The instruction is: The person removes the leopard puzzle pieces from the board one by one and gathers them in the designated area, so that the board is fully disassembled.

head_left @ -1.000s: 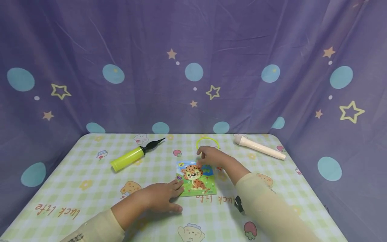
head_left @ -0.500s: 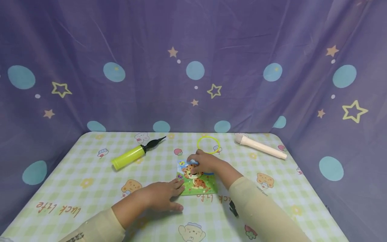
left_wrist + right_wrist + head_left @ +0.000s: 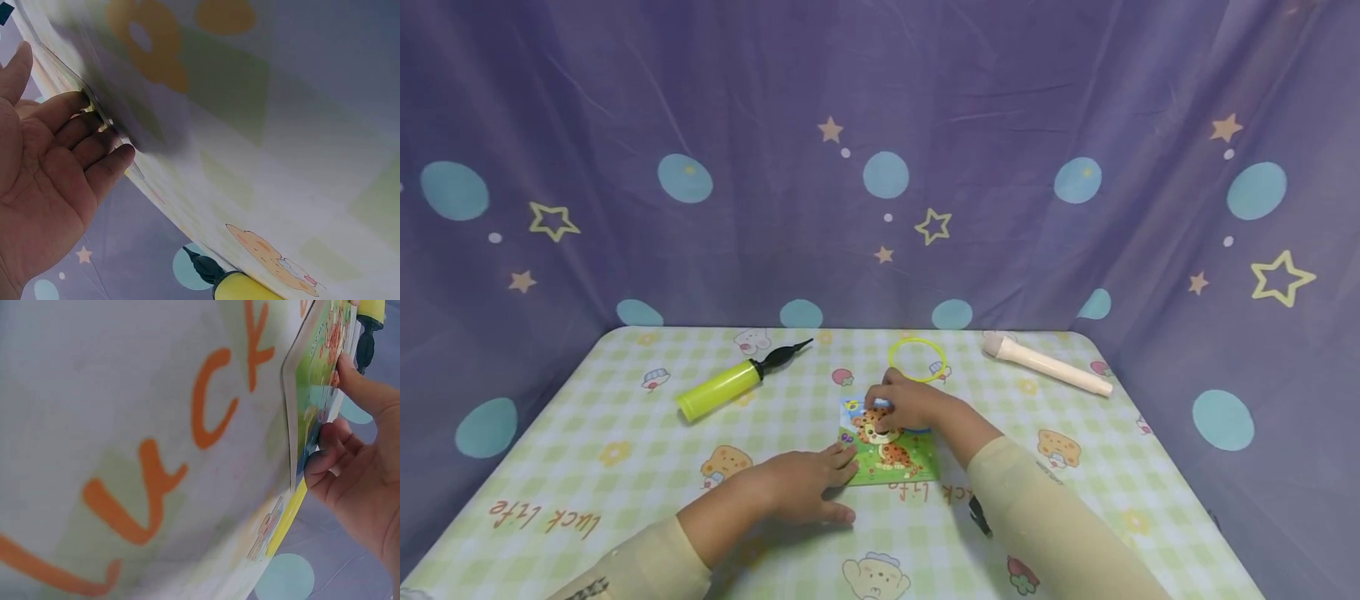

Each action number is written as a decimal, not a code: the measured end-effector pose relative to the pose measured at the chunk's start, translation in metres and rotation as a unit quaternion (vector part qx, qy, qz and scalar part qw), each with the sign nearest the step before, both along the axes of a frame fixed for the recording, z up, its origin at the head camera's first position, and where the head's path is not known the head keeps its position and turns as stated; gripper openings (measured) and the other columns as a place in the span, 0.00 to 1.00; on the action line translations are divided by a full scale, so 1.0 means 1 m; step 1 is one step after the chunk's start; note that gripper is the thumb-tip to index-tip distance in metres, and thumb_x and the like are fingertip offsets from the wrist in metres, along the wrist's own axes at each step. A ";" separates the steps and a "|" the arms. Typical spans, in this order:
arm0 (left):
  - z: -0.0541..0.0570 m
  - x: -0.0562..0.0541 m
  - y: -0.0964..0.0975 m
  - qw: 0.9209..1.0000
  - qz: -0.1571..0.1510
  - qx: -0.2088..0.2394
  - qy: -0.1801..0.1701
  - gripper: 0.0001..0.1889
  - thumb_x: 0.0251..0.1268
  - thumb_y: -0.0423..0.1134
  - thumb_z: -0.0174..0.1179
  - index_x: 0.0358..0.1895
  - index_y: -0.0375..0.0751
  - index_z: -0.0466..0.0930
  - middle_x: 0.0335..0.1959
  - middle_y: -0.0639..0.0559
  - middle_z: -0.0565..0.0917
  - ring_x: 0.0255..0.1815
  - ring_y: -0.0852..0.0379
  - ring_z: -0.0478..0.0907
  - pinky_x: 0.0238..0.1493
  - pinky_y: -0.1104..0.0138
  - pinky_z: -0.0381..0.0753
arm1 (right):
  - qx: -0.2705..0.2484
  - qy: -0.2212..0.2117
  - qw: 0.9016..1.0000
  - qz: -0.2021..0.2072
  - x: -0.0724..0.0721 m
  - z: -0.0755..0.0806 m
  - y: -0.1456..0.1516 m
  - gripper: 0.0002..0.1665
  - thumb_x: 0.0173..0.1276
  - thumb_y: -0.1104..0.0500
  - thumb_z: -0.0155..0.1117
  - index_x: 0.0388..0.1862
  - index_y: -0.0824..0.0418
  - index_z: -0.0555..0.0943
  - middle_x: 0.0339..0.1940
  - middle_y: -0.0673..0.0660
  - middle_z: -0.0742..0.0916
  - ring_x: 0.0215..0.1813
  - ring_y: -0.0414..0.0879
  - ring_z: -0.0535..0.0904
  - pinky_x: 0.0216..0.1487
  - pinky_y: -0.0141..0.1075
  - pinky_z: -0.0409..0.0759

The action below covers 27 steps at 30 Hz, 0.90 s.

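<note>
A square board (image 3: 891,471) printed with a cartoon leopard on grass lies flat at the middle of the table. My left hand (image 3: 808,487) is palm down at its left side, fingers extended, tips over the left edge; in the left wrist view the fingers (image 3: 87,134) are nearly straight. Across the board's upper part reaches my right hand (image 3: 917,404), covering the top right corner. The right wrist view shows its thumb on the picture (image 3: 312,381) and the other fingers (image 3: 324,459) bent near one corner. I cannot tell whether they pinch any part of it.
Behind the board lies a yellow ring (image 3: 917,339). A yellow hand pump (image 3: 722,392) with a black nozzle is at the back left. At the back right is a pale toy microphone (image 3: 1048,365). A purple curtain (image 3: 760,233) hangs behind the checked tablecloth (image 3: 647,467).
My right hand has come down and left from above the board's top right corner onto its upper part, uncovering more of the ring. Over the last half second little has moved; the left hand stays put.
</note>
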State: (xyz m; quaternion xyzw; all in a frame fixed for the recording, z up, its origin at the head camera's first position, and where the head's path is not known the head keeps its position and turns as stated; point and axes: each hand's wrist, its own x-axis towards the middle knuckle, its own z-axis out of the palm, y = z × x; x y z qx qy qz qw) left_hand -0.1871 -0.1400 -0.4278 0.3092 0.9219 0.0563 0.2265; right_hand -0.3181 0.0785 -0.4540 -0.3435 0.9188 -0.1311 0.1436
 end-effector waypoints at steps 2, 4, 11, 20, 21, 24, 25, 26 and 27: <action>0.000 0.000 0.001 1.000 -0.002 0.000 0.000 0.44 0.63 0.71 0.50 0.76 0.47 0.61 0.80 0.51 0.54 0.79 0.48 0.52 0.72 0.51 0.65 | -0.004 -0.005 1.000 -0.006 0.000 0.000 0.000 0.16 0.66 0.44 0.67 0.51 0.35 0.78 0.51 0.48 0.70 0.44 0.44 0.72 0.48 0.39 0.74; 0.000 0.000 0.001 1.000 -0.001 0.000 0.001 0.44 0.63 0.71 0.51 0.76 0.47 0.61 0.80 0.50 0.54 0.79 0.48 0.52 0.71 0.51 0.65 | -0.006 -0.004 1.000 -0.007 0.000 0.000 0.000 0.16 0.65 0.44 0.68 0.51 0.35 0.77 0.51 0.47 0.70 0.47 0.44 0.71 0.49 0.40 0.75; 0.002 0.002 0.000 1.000 0.006 -0.003 0.000 0.43 0.63 0.70 0.52 0.75 0.47 0.61 0.80 0.51 0.54 0.79 0.48 0.52 0.72 0.52 0.65 | -0.027 -0.015 0.999 -0.020 -0.002 -0.003 0.001 0.24 0.64 0.43 0.69 0.58 0.38 0.75 0.52 0.48 0.75 0.52 0.44 0.73 0.53 0.42 0.76; 0.003 0.004 0.001 1.000 0.012 -0.004 -0.001 0.44 0.62 0.70 0.53 0.75 0.47 0.62 0.80 0.51 0.54 0.80 0.49 0.52 0.72 0.51 0.64 | -0.081 -0.045 0.993 -0.078 -0.010 -0.008 0.010 0.21 0.60 0.53 0.74 0.51 0.53 0.79 0.44 0.51 0.80 0.47 0.44 0.76 0.55 0.41 0.76; 0.003 0.004 0.001 1.000 0.011 -0.005 -0.001 0.44 0.63 0.70 0.53 0.75 0.47 0.62 0.80 0.51 0.54 0.80 0.49 0.52 0.72 0.51 0.64 | -0.081 -0.044 0.992 -0.081 -0.011 -0.008 0.010 0.20 0.60 0.53 0.74 0.49 0.53 0.79 0.43 0.50 0.80 0.46 0.43 0.76 0.54 0.41 0.76; 0.003 0.004 0.001 1.000 0.009 -0.004 -0.001 0.44 0.63 0.70 0.52 0.76 0.47 0.61 0.80 0.51 0.54 0.80 0.48 0.51 0.72 0.51 0.64 | -0.089 -0.051 0.991 -0.091 -0.010 -0.007 0.012 0.16 0.61 0.53 0.74 0.44 0.54 0.79 0.41 0.49 0.80 0.44 0.43 0.75 0.51 0.40 0.76; 0.003 0.004 0.001 1.000 0.009 -0.003 -0.001 0.44 0.63 0.70 0.52 0.76 0.47 0.61 0.80 0.51 0.54 0.80 0.48 0.51 0.72 0.51 0.64 | -0.093 -0.054 0.990 -0.094 -0.010 -0.006 0.012 0.15 0.61 0.54 0.74 0.44 0.54 0.79 0.40 0.49 0.80 0.43 0.43 0.75 0.50 0.39 0.76; 0.002 0.004 0.001 1.000 0.008 -0.002 -0.002 0.44 0.64 0.70 0.52 0.76 0.47 0.60 0.80 0.51 0.54 0.80 0.48 0.51 0.72 0.51 0.64 | -0.097 -0.057 0.989 -0.097 -0.009 -0.006 0.012 0.13 0.63 0.54 0.72 0.43 0.54 0.79 0.39 0.49 0.80 0.42 0.43 0.75 0.49 0.39 0.76; 0.002 0.004 0.001 1.000 0.008 -0.001 -0.003 0.44 0.64 0.70 0.51 0.76 0.47 0.60 0.80 0.51 0.54 0.80 0.48 0.51 0.72 0.51 0.64 | -0.103 -0.061 0.988 -0.100 -0.008 -0.005 0.012 0.11 0.64 0.55 0.71 0.42 0.54 0.80 0.39 0.49 0.80 0.41 0.43 0.75 0.47 0.39 0.76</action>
